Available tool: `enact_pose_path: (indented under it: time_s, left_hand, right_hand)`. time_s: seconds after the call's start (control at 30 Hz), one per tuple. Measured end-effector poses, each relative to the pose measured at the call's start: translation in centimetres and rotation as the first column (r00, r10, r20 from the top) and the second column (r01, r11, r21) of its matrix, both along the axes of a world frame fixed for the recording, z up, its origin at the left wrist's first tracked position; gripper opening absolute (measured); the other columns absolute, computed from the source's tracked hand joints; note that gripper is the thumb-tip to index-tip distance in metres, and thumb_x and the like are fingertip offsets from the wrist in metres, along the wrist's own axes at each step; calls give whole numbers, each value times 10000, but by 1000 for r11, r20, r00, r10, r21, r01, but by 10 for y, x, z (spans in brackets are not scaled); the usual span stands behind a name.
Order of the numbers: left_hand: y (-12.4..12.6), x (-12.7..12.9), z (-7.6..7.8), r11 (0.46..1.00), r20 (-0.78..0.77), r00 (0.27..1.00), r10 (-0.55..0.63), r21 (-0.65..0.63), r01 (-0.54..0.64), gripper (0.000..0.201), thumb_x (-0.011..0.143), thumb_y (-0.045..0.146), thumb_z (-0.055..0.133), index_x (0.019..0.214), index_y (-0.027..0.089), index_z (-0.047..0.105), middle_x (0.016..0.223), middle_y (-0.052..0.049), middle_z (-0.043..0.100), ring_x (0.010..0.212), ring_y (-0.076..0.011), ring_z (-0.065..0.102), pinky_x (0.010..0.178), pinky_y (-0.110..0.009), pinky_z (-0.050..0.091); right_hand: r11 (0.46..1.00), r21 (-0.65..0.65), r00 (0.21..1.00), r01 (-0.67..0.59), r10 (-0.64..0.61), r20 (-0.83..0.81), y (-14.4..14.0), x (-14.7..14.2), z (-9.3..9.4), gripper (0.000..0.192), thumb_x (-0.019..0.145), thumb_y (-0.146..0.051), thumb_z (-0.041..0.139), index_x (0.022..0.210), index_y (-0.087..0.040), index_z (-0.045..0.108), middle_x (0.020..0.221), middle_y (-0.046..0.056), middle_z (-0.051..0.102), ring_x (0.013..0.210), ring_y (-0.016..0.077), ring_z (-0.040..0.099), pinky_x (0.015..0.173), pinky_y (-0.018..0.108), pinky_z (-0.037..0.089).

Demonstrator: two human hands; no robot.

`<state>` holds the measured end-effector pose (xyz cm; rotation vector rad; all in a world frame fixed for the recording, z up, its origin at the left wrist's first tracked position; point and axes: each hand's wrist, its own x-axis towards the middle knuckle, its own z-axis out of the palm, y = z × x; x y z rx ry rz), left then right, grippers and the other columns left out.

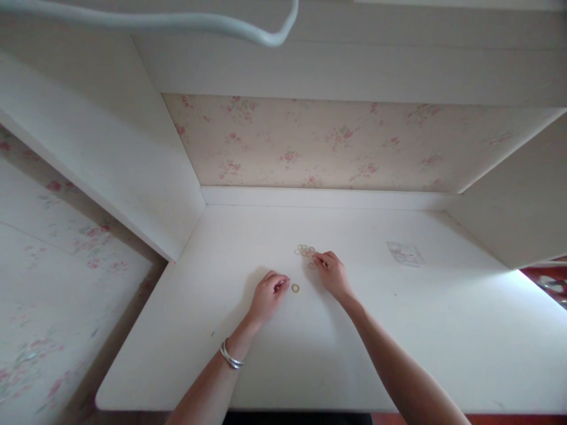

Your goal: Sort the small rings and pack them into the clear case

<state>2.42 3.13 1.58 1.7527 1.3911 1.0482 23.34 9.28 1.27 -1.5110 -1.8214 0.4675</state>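
Several small thin rings (303,252) in pale pink, green and yellow, like little elastic bands, lie in a loose cluster on the white desk. At the cluster's right edge is my right hand (331,274), its fingertips pinched together on or against a ring there. One pale ring (311,265) lies just below the cluster, beside that hand. My left hand (268,294) rests on the desk with its fingers curled closed; whatever they hold, if anything, is hidden. Just right of its fingertips, a yellowish-brown ring (295,288) lies flat, apart from the cluster.
A clear plastic bag (405,254) lies flat on the desk (443,330) to the right. White side panels (146,147) and a flowered back wall (310,141) enclose the desk. Overhead hangs a pale cable (177,22). A dark speck (212,334) lies left of my left forearm.
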Motion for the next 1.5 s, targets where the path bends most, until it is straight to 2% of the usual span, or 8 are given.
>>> enact_pose_path:
  time_s: [0.17,0.33,0.6,0.87,1.07,1.23,1.37,1.5]
  left_hand:
    - [1,-2,2,999,33,998,51,-20,-50,247,883,361,487,878,189,664,802,-19,598,688,-113,546,646,-232,438]
    - [2,-6,4,992,76,991,113,-60,-109,260,879,383,487,894,185,653,808,-15,609,703,-119,549,660,-237,436]
    - [2,-6,4,991,90,990,109,-89,-101,257,875,387,494,904,186,652,815,-17,611,711,-123,549,671,-242,438]
    - [3,-6,3,991,90,991,101,-91,-93,254,875,381,495,889,182,651,794,-11,594,692,-119,529,657,-234,415]
    - [1,-5,5,990,96,990,106,-100,-96,257,872,384,494,890,182,652,796,-11,594,696,-120,530,661,-233,420]
    - [7,-7,3,990,56,996,75,-123,-68,273,866,394,491,891,178,655,813,-17,619,709,-126,550,671,-238,431]
    - [28,-3,5,995,-56,997,49,-83,-53,266,864,370,487,879,169,661,830,-29,643,716,-130,564,680,-242,437]
    - [61,13,11,999,-238,970,41,-8,-44,260,875,331,468,897,167,669,871,-41,655,742,-129,580,720,-238,444]
  right_hand:
    - [993,32,993,-115,116,-28,-38,-13,2,306,924,-358,410,918,-205,674,880,63,601,807,164,568,733,272,445]
    - [976,-2,972,-219,219,89,-71,-24,-3,291,940,-315,386,959,-242,667,857,56,586,803,166,557,736,280,447]
    - [963,27,944,-270,259,207,-71,-24,-7,272,938,-265,407,1026,-243,663,887,58,580,813,162,546,758,289,433]
    - [954,61,932,-295,273,240,-71,-24,-10,252,920,-216,442,1041,-250,661,871,50,557,767,147,527,703,268,428]
    - [960,79,952,-269,252,174,-73,-22,-5,249,926,-258,430,992,-244,670,850,48,551,730,140,529,679,262,440]
    - [990,75,992,-123,124,-11,-86,5,-1,255,928,-294,423,983,-215,659,881,58,569,762,140,569,703,247,462]
    - [1000,-5,996,1,-2,-91,-101,30,-3,264,917,-335,441,953,-199,664,859,56,579,677,124,560,601,223,452]
    - [996,-44,989,75,-80,-122,-107,36,-5,294,914,-368,435,933,-189,668,835,55,582,624,113,543,554,215,435]
